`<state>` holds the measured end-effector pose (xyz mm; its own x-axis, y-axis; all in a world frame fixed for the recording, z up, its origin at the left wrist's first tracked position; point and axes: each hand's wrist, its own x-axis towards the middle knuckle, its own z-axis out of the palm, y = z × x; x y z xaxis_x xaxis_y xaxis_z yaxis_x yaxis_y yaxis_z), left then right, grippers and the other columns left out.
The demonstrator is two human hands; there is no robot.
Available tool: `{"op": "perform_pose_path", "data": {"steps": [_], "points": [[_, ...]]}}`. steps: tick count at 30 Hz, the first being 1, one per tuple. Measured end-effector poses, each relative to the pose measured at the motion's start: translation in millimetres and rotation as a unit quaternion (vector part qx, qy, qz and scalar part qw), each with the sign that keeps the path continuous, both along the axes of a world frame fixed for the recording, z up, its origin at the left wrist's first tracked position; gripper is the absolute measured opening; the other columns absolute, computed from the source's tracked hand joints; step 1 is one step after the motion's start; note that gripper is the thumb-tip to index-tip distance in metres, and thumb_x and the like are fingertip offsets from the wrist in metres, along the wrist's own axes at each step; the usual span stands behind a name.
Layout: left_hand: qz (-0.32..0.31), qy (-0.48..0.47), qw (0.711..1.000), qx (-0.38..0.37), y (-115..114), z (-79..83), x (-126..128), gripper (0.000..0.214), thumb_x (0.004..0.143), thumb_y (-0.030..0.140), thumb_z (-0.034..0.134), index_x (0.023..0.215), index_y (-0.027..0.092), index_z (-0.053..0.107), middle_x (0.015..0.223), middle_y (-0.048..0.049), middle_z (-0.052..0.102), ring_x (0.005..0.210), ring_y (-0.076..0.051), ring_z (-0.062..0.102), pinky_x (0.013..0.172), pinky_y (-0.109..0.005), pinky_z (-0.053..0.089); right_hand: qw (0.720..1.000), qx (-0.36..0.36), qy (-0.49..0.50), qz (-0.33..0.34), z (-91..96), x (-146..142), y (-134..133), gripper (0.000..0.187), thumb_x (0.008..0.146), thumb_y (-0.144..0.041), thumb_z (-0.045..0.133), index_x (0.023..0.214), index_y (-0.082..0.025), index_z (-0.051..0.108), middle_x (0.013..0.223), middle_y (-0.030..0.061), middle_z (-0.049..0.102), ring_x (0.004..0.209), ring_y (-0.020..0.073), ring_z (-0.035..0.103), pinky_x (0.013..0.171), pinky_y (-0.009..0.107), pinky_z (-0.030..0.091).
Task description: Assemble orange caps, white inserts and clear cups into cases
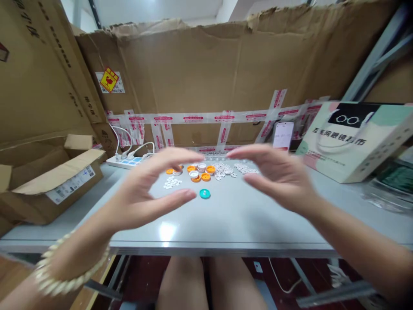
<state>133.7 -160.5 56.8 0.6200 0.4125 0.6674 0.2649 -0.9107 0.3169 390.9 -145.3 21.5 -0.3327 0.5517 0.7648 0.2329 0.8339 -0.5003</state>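
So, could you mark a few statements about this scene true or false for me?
1. A small round teal disc lies on the glossy grey tabletop. True.
2. The person's left hand grips that disc. False: the hand is open, apart from the disc.
3. A cream-coloured beaded bracelet circles the left wrist. True.
4. The slim rectangular phone with a lit screen lies flat. False: it stands upright towards the back.
5. The right hand is open, its thumb apart from the fingers. True.

Right of the phone (283,135), the bag (348,159) reads “眼镜超市”; left of the phone, a fragile-glass sign (109,80) marks the cardboard panel (193,69).
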Motion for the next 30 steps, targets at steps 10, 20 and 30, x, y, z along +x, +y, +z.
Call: {"op": "perform_pose_path", "data": {"steps": [10, 20, 30], "points": [[0.052, 0.193, 0.979, -0.042, 77, -112.5, 13, 0.023, 0.087, 0.013, 0.046, 0.1, 0.015, 0.064, 0.1, -0.0085, 0.063, 0.09, -0.017, 0.06, 0.081, -0.028, 0.047, 0.976, -0.189, -0.104, -0.017, -110.3, -25, 61, 0.019, 0.076, -0.029, 0.062, 0.091, -0.016, 0.065, 0.097, 0.0073, 0.068, 0.093, 0.0191, 0.063, 0.087, 0.034, 0.048], [0.081, 0.209, 0.973, -0.049, 75, -121.5, 10, 0.026, 0.087, 0.016, 0.046, 0.104, 0.018, 0.065, 0.108, -0.0067, 0.065, 0.096, -0.018, 0.061, 0.084, -0.029, 0.047, 0.97, -0.222, -0.1, -0.024, -113.7, -29, 60, 0.013, 0.076, -0.027, 0.061, 0.085, -0.017, 0.065, 0.086, 0.0039, 0.069, 0.078, 0.0168, 0.063, 0.074, 0.03, 0.05], [0.061, 0.195, 0.975, -0.081, 78, -121.0, 12, 0.03, 0.088, 0.017, 0.045, 0.115, 0.021, 0.058, 0.103, -0.005, 0.067, 0.091, -0.018, 0.062, 0.08, -0.027, 0.046, 0.973, -0.191, -0.125, -0.032, -108.6, -29, 58, 0.012, 0.08, -0.024, 0.059, 0.088, -0.019, 0.066, 0.088, 0.0025, 0.069, 0.082, 0.0162, 0.063, 0.077, 0.028, 0.048]]}}
